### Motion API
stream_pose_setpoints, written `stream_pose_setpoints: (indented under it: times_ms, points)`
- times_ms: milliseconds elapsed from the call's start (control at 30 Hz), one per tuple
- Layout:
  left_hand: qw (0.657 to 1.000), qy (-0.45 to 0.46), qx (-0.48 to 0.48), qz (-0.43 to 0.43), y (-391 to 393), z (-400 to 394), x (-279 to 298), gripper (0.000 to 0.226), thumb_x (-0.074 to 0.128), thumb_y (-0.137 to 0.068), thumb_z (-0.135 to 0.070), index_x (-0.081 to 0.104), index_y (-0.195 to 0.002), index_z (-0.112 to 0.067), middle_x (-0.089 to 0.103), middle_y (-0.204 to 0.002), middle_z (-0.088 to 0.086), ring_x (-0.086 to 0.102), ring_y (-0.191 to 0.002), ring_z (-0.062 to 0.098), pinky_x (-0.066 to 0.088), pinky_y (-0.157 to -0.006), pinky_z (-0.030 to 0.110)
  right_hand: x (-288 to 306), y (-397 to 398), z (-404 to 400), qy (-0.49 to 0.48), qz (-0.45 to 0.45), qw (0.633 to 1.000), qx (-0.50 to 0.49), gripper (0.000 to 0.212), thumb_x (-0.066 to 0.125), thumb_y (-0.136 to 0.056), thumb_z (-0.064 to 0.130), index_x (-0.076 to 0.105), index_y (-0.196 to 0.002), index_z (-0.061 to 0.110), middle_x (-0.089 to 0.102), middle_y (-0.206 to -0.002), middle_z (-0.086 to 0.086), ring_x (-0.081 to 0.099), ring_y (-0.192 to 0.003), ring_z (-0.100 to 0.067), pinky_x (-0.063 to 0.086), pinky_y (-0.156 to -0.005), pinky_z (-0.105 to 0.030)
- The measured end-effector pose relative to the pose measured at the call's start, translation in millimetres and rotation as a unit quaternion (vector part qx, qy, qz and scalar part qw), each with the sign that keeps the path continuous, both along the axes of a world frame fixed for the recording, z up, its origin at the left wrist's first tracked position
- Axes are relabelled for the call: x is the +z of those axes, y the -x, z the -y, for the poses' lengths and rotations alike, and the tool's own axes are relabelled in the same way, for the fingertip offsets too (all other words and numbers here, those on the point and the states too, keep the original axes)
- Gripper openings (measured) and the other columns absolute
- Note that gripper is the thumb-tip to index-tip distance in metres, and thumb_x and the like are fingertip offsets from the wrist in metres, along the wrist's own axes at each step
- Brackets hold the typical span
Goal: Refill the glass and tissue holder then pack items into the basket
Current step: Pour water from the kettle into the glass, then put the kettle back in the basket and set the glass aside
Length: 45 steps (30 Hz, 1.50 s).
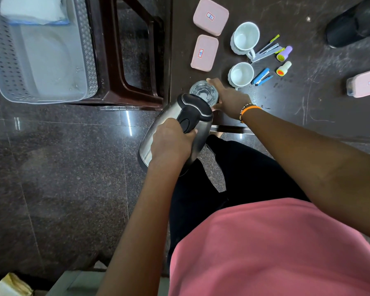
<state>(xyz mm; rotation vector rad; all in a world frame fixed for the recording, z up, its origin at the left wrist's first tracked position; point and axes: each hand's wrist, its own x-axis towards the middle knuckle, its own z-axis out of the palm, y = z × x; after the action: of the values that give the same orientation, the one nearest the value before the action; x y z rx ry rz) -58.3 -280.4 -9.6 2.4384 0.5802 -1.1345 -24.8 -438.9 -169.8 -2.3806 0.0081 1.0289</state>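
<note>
A clear glass (pixel 202 91) stands near the front left corner of the dark table (pixel 308 107), with water in it. My right hand (pixel 228 98) grips the glass from its right side. My left hand (pixel 172 141) holds the black handle of a steel kettle (pixel 171 129), which is tilted with its spout over the glass rim. A grey perforated basket (pixel 0 58) sits at the upper left on a brown stool (pixel 124 95); white tissue (pixel 32 7) in a wrapper lies in it.
On the table lie two pink lidded boxes (pixel 207 33), two white mugs (pixel 242 57), two staplers (pixel 263 65), two small stamps (pixel 284 60) and another pink box (pixel 365 82) at the right edge. A black slipper (pixel 355 22) shows at top right. Dark tiled floor lies below.
</note>
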Motion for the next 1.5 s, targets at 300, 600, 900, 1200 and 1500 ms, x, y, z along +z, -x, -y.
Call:
stream_pose_setpoints:
  times_ms: [300, 600, 900, 1200, 1500]
  points:
    - [0.998, 0.028, 0.011, 0.059, 15, -22, -12, 0.046, 0.065, -0.078, -0.045, 0.058, -0.092, -0.001, 0.065, -0.093, 0.018, 0.06, -0.089, 0.036, 0.052, -0.077, 0.042, 0, -1, 0, 0.007, -0.003, 1.0, 0.003, 0.075, 0.066, -0.079, 0.025, 0.014, -0.133, 0.037, 0.063, -0.115, -0.02, 0.06, -0.104, -0.041, 0.05, -0.086, -0.057]
    - [0.992, 0.089, 0.039, 0.084, 33, -49, -20, 0.038, 0.072, -0.075, -0.039, 0.049, -0.076, -0.009, 0.046, -0.06, -0.001, 0.048, -0.064, 0.026, 0.035, -0.058, 0.03, 6, 4, -2, 0.046, -0.002, 0.999, 0.005, 0.079, 0.062, -0.084, 0.026, 0.009, -0.141, 0.036, 0.055, -0.118, -0.023, 0.057, -0.109, -0.041, 0.047, -0.086, -0.052]
    - [0.975, 0.163, 0.076, 0.132, 50, -91, -14, 0.031, 0.076, -0.073, -0.033, 0.051, -0.074, -0.015, 0.046, -0.055, -0.004, 0.039, -0.049, 0.009, 0.032, -0.045, 0.016, 27, 6, -7, 0.073, 0.038, 0.996, 0.035, 0.08, 0.055, -0.088, 0.024, -0.002, -0.142, 0.042, 0.044, -0.127, -0.023, 0.056, -0.105, -0.045, 0.05, -0.086, -0.054]
    - [0.928, 0.2, 0.234, 0.21, 49, -152, 29, 0.027, 0.084, -0.062, -0.024, 0.058, -0.067, -0.029, 0.05, -0.049, -0.011, 0.041, -0.047, 0.002, 0.034, -0.047, 0.013, 77, -30, -90, -0.075, 0.129, 0.987, 0.056, 0.059, 0.048, -0.085, 0.025, 0.025, -0.14, 0.027, 0.047, -0.124, -0.012, 0.057, -0.105, -0.033, 0.051, -0.086, -0.049]
    - [0.85, 0.18, 0.356, 0.343, -5, -234, 77, 0.035, 0.076, -0.053, -0.041, 0.065, -0.078, -0.02, 0.064, -0.068, 0.014, 0.053, -0.064, 0.013, 0.054, -0.062, 0.044, 95, -107, -220, -0.152, 0.149, 0.977, 0.023, 0.031, 0.05, -0.086, 0.008, 0.055, -0.115, 0.018, 0.062, -0.109, -0.011, 0.057, -0.102, -0.024, 0.045, -0.092, -0.034]
